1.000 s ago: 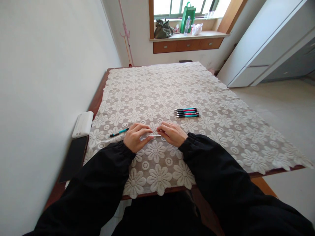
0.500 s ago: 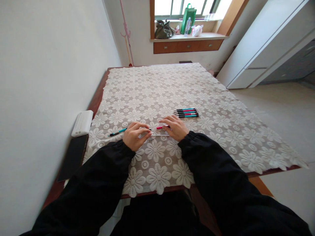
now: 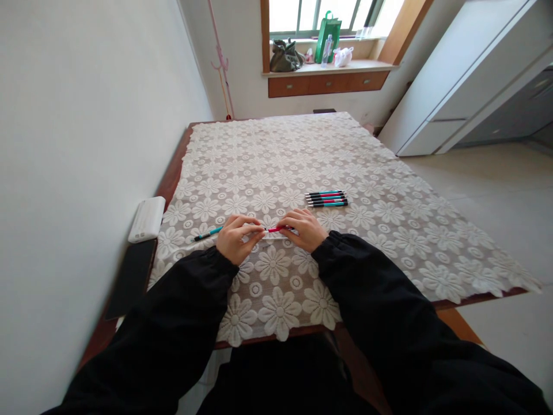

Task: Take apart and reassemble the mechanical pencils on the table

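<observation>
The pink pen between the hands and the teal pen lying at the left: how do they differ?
The pink pen is held at both ends by the left hand and the right hand; the teal pen lies free on the lace tablecloth. The pink pen is mostly hidden by fingers; the teal pen shows most of its length. Both are slim and lie nearly level.

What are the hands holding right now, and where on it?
Both hands pinch a red pen between them: the left hand at its left end, the right hand at its right end, just above the tablecloth.
</observation>
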The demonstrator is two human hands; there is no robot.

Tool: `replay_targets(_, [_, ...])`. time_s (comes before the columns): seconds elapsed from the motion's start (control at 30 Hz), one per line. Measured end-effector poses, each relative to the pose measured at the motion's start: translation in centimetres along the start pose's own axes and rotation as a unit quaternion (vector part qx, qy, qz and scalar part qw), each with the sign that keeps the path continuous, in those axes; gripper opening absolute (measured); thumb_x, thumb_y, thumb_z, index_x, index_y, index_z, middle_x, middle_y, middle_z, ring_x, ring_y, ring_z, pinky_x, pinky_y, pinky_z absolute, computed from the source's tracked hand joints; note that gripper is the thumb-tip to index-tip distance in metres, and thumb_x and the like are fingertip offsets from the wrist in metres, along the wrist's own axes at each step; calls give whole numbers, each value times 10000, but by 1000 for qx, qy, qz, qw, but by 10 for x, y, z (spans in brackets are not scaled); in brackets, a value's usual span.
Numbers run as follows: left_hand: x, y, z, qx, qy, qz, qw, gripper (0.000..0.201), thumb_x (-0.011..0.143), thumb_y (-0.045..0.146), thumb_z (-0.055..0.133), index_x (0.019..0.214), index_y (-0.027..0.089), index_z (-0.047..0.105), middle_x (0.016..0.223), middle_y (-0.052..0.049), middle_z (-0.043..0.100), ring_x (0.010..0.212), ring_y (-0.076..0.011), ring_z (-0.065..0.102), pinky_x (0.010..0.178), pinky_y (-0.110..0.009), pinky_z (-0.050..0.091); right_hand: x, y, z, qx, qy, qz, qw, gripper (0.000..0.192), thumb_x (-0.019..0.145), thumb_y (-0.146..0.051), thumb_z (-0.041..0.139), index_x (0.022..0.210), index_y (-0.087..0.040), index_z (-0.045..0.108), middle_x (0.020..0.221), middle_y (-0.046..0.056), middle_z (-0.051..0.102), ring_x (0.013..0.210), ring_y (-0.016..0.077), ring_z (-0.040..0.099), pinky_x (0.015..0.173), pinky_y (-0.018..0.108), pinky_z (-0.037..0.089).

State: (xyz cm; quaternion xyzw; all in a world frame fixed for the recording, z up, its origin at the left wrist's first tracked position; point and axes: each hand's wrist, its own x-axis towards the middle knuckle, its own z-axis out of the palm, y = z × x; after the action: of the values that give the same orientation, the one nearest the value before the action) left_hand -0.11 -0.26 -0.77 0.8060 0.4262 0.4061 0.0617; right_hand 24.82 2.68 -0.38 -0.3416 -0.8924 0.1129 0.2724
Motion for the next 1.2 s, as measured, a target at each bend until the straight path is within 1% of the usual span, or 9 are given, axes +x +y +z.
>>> replay_targets(0.27, [1, 2, -1, -20, -14, 12, 1000, 83, 897, 340, 737, 896, 266, 776, 998, -20, 767, 953, -196, 666, 890, -381, 549, 1, -8, 0, 53, -7, -15, 998, 139, 1002, -291, 592, 1018, -222, 712, 961, 59, 716, 936, 212, 616, 875, 367, 424])
replay_targets(0.4, [4, 5, -5, -43, 4, 30, 999, 84, 897, 332, 741, 906, 250, 757, 976, -19, 765, 931, -184, 669, 874, -364, 545, 2, -14, 3, 166, -4, 27, 986, 125, 976, -282, 609, 977, -203, 706, 894, 46, 687, 845, 186, 613, 802, 339, 467])
replay_targets(0.53, [5, 8, -8, -53, 14, 29, 998, 105, 936, 321, 687, 900, 241, 746, 946, -23, 764, 913, -181, 671, 866, -364, 546, 2, -15, 6, 354, 16, 99, 930, 171, 962, -360, 611, 1032, -208, 644, 915, 36, 701, 805, 166, 638, 708, 303, 507])
replay_targets(0.6, [4, 8, -7, -52, 2, 29, 998, 125, 955, 307, 655, 898, 238, 743, 957, -27, 764, 926, -182, 670, 877, -367, 546, 3, -13, 6, 428, 49, 110, 896, 266, 965, -421, 604, 1141, -223, 575, 956, 44, 708, 830, 171, 661, 700, 302, 530])
replay_targets(0.67, [4, 7, -6, -47, -19, 31, 998, 130, 958, 304, 647, 902, 237, 743, 985, -32, 763, 951, -188, 663, 889, -372, 545, 3, -12, 5, 455, 92, 112, 878, 397, 963, -445, 610, 1288, -254, 483, 990, 44, 699, 829, 168, 671, 697, 301, 545])
replay_targets(0.77, [3, 4, -3, -34, -50, 35, 998, 116, 947, 307, 662, 909, 241, 750, 1020, -36, 757, 976, -200, 646, 908, -385, 542, 2, -12, 2, 406, 149, 120, 894, 500, 954, -428, 630, 1390, -290, 429, 1043, 45, 680, 831, 163, 667, 724, 316, 560])
replay_targets(0.87, [2, 2, -2, -21, -66, 40, 997, 92, 935, 294, 679, 923, 247, 757, 1043, -41, 751, 1001, -208, 634, 938, -398, 533, 1, -14, -1, 336, 173, 107, 920, 320, 960, -403, 626, 1241, -260, 566, 1042, 56, 684, 896, 183, 671, 790, 350, 569])
replay_targets(0.97, [2, 0, -1, -10, -74, 43, 996, 79, 926, 286, 689, 922, 248, 758, 1057, -42, 747, 1016, -213, 631, 952, -406, 529, 1, -16, -3, 334, 178, 94, 921, 231, 959, -387, 634, 1135, -243, 592, 974, 42, 699, 858, 180, 684, 781, 353, 571])
replay_targets(1.2, [1, -3, 0, 39, -98, 45, 993, 97, 908, 277, 699, 974, 257, 767, 1129, -46, 737, 1094, -252, 615, 1005, -459, 513, 4, -18, -12, 284, 212, 101, 930, 224, 950, -390, 644, 1106, -239, 588, 939, 36, 715, 858, 187, 694, 790, 358, 556])
